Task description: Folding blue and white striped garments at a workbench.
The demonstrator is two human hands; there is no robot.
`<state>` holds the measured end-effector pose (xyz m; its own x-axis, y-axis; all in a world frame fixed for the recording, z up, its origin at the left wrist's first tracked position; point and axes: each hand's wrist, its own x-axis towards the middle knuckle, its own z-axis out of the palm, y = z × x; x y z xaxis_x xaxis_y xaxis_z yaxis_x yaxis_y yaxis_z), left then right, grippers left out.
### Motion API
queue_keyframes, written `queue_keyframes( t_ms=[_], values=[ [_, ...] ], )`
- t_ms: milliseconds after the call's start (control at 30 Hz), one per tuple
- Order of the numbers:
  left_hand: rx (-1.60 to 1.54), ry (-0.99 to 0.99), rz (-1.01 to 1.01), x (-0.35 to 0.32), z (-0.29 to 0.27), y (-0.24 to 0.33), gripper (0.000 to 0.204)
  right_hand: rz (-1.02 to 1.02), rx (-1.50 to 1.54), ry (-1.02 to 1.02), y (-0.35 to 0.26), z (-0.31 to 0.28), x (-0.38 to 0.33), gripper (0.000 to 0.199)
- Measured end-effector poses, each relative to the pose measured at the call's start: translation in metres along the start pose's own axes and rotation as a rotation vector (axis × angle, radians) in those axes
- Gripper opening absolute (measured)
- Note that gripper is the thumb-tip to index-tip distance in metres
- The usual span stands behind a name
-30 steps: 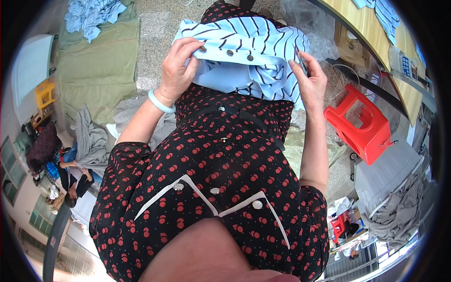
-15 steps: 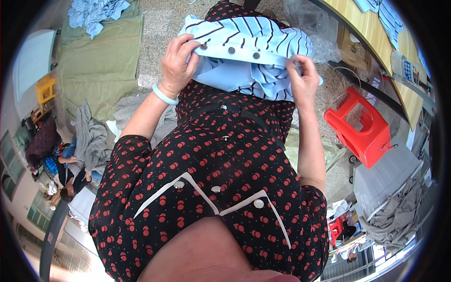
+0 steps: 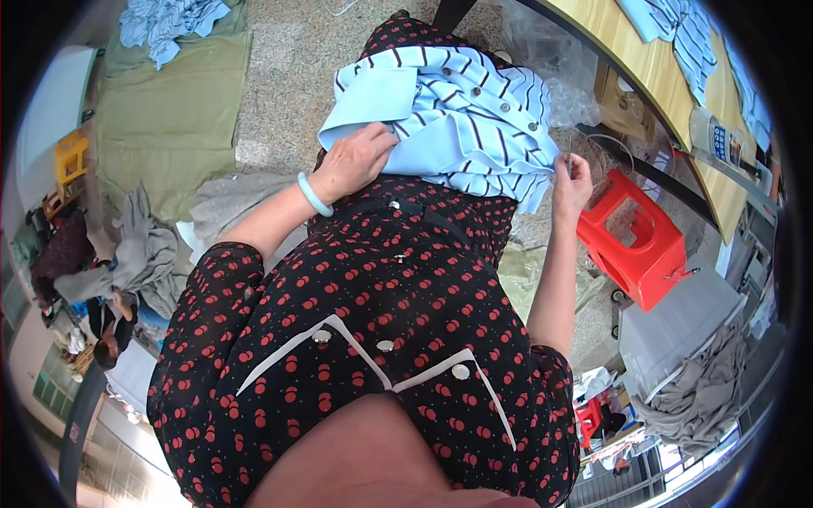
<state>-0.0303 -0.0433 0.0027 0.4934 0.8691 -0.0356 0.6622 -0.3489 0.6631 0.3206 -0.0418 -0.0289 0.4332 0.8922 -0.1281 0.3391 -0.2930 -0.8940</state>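
Across my lap lies a light blue knit garment (image 3: 474, 127) with dark stripes, a plain blue band and several dark buttons along its front. My left hand (image 3: 360, 159), a pale bangle (image 3: 314, 195) at its wrist, rests at the garment's near left edge with the fingers curled together on the plain blue part. At the right end my right hand (image 3: 573, 186) pinches the garment's edge between thumb and fingers. The cloth bunches in folds between the two hands, and some of the buttons are hidden in them.
A red plastic stool (image 3: 635, 241) stands to my right, below a wooden table (image 3: 644, 68) with more striped blue garments (image 3: 682, 42). Clear plastic bags (image 3: 563, 76) lie near it. At far left are a green cloth (image 3: 169, 118), grey cloth (image 3: 157, 262) and another person (image 3: 106, 330).
The buttoned band, stretched between both hands before, now lies flatter on my lap. My left hand has moved right and nearer; my right hand has moved slightly right and nearer.
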Motion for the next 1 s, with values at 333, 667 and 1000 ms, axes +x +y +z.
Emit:
queue_keyframes(
  t_ms=[333, 667, 1000],
  values=[
    [0.375, 0.441, -0.060, 0.073, -0.020, -0.031, 0.045, 0.079, 0.054, -0.026, -0.001, -0.003, 0.007, 0.011],
    [-0.413, 0.111, -0.402, 0.069, -0.083, -0.051, 0.020, 0.394, 0.577, -0.102, -0.032, -0.024, 0.005, 0.008],
    [-0.696, 0.191, -0.688, 0.035, -0.048, -0.060, 0.022, 0.344, 0.160, -0.066, -0.006, 0.000, 0.022, 0.018]
  ],
)
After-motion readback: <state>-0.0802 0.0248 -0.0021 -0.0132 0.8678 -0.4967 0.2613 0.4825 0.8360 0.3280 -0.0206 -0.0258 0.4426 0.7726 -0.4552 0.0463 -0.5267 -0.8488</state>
